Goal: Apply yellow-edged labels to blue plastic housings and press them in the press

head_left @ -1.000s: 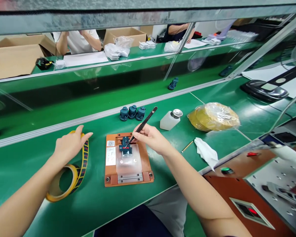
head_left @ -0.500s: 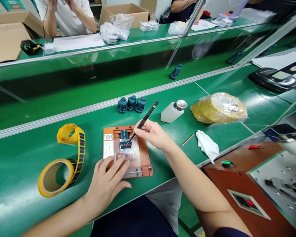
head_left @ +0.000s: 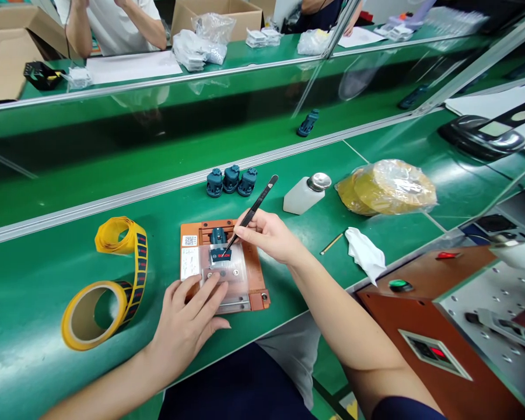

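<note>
green anti-static benches run across the workshop, split by a glass divider [head_left: 157, 146], with a co-worker in a white shirt [head_left: 114, 29] and cardboard boxes [head_left: 214, 20] beyond it. at the left of the near bench lies a curling yellow roll of tape [head_left: 97, 309] printed with dark labels. beside it, the left hand [head_left: 186, 326] is open, fingers spread and pressing flat on a clear acrylic cover [head_left: 234, 274] set in an orange fixture [head_left: 257, 280]. in the fixture sits a dark teal moulded housing [head_left: 217, 235], with a small black label [head_left: 221, 255] just in front of it. the right hand [head_left: 266, 236] pinches slim black tweezers [head_left: 258, 203], their tips at that label. the label looks thin, light and easily creased, so its edge seems the place to hold it; the housing looks stiff and light, best taken by its body. three like housings [head_left: 231, 181] stand behind the fixture. further right are a white dispensing bottle [head_left: 304, 195], a bagged yellow roll [head_left: 387, 188] and a crumpled white cloth [head_left: 365, 255].
</note>
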Motion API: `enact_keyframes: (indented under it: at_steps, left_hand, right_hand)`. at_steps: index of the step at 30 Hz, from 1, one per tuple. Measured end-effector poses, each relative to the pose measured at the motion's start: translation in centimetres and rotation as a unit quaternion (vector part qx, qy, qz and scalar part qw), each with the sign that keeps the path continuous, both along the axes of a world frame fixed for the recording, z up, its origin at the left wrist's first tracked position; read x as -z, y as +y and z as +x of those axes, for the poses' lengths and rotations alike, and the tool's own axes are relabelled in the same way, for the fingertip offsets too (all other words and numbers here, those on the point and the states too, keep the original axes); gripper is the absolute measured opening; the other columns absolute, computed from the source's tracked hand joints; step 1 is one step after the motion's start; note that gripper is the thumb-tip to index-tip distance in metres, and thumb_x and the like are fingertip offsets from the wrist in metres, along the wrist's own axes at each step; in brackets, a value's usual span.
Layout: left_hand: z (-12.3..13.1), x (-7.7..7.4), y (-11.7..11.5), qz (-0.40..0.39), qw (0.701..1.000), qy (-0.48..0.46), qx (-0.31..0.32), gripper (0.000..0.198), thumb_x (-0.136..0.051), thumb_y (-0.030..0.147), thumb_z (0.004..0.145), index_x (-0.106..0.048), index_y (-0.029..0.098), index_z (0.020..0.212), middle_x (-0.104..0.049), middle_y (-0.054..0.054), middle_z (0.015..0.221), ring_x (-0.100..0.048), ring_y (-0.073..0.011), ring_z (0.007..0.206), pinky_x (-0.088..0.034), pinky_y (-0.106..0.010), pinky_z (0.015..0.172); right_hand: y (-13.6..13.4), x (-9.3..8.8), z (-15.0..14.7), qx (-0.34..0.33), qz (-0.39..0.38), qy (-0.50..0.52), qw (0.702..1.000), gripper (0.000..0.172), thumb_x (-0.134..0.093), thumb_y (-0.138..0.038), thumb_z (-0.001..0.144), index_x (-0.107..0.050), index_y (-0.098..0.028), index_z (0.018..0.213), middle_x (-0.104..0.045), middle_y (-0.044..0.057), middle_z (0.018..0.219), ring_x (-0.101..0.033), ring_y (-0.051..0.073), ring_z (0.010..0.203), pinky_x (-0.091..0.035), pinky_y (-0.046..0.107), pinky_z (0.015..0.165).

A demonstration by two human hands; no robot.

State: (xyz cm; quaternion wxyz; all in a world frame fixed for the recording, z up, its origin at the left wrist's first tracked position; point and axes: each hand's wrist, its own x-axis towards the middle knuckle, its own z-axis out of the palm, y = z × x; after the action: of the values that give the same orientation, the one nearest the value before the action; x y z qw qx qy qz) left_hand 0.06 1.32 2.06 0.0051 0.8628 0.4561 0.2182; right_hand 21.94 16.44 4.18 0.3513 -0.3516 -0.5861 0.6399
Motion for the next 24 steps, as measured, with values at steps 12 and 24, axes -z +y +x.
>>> enact_keyframes:
  at_steps: [12, 24]
  left_hand:
    - [0.36, -0.67, 0.58, 0.008, 1.0, -0.02, 0.004, 0.042, -0.059, 0.038, 0.098, -0.062, 0.018, 0.135, -0.07, -0.008, 0.132, -0.056, -0.0301, 0.118, -0.03, -0.049, 0.107]
    - [0.42, -0.5, 0.42, 0.001, 0.999, -0.037, -0.003, 0.044, -0.063, 0.039, 0.096, -0.062, 0.017, 0.134, -0.07, -0.007, 0.133, -0.057, -0.0308, 0.118, -0.03, -0.049, 0.106]
  right_hand:
    - [0.03, 0.41, 0.01, 0.004, -0.006, 0.011, 1.0, 0.035, -0.076, -0.05, 0.084, -0.061, -0.019, 0.091, -0.074, 0.005, 0.086, -0.073, 0.019, 0.08, -0.058, 0.035, 0.078]
    - [-0.09, 0.49, 0.08, 0.011, -0.001, 0.005, 1.0, 0.038, -0.076, -0.052, 0.083, -0.06, -0.019, 0.091, -0.074, 0.005, 0.085, -0.074, 0.02, 0.08, -0.059, 0.035, 0.077]
